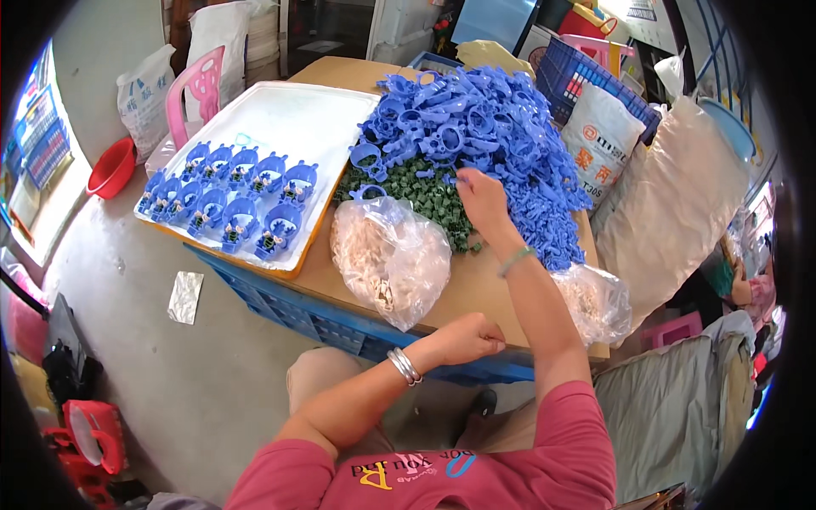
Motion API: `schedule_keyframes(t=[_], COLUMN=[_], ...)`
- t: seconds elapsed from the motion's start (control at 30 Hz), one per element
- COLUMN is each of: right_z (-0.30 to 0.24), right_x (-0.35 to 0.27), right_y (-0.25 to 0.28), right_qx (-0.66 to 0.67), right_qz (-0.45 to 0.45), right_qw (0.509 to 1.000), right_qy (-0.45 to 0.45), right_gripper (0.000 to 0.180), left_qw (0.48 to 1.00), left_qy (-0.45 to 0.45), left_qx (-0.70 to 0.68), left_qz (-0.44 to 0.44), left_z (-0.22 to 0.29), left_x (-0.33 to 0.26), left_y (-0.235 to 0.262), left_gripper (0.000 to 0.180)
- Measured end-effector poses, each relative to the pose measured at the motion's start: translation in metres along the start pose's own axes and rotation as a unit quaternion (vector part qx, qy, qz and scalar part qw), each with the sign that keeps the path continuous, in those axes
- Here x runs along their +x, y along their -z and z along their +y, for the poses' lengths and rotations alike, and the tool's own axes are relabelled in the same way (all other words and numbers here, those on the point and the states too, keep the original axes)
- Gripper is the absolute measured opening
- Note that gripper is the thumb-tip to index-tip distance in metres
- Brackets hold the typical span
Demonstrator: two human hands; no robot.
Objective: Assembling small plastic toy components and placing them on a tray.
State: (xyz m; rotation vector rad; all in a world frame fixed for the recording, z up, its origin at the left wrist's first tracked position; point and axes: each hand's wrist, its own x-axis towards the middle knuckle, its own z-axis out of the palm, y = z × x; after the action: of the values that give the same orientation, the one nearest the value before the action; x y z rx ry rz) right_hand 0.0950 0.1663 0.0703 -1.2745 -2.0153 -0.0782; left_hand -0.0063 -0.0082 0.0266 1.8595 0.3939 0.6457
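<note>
My right hand (483, 202) reaches over the table to where a heap of small dark green plastic parts (416, 194) meets a pile of blue plastic parts (476, 110). Its fingers are drawn together; what is in them is too small to name. Close to my body, my left hand (467, 337) is curled closed above the table's front edge, and anything inside it is hidden. Left of the heaps, a white tray (293, 110) carries rows of blue cup-shaped pieces (223, 204) with small dark and pale parts inside. A clear bag of cream-coloured parts (387, 259) lies between tray and hands.
Another clear bag (595, 297) lies at the table's right corner. White sacks (602, 136) and a blue crate (571, 76) stand beyond on the right. A pink chair (197, 89) and a red basin (112, 168) are at the left. Blue crates (323, 319) support the cardboard tabletop.
</note>
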Motion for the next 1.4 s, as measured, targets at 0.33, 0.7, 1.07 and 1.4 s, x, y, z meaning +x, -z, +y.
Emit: schedule_keyframes(t=[0.33, 0.7, 1.07, 1.4], right_z=[0.025, -0.035, -0.027, -0.026], right_x=[0.066, -0.029, -0.192, -0.206], right_y=[-0.055, 0.057, 0.127, 0.124], right_qx=[-0.058, 0.473, 0.755, 0.709], right_qz=[-0.019, -0.132, -0.283, -0.257], right_qw=[0.989, 0.840, 0.548, 0.580], right_qy=[-0.134, -0.231, -0.223, -0.308], right_gripper=[0.028, 0.007, 0.026, 0.033], left_qw=[0.993, 0.945, 0.782, 0.786], left_qy=[0.025, 0.009, 0.092, 0.073], left_qx=[0.028, -0.071, -0.596, -0.614], left_qz=[0.110, 0.321, 0.157, -0.021], left_z=[0.001, -0.009, -0.021, -0.029], left_x=[-0.010, -0.007, 0.009, 0.004], left_y=[0.015, 0.005, -0.013, -0.019], left_gripper=[0.021, 0.021, 0.045, 0.055])
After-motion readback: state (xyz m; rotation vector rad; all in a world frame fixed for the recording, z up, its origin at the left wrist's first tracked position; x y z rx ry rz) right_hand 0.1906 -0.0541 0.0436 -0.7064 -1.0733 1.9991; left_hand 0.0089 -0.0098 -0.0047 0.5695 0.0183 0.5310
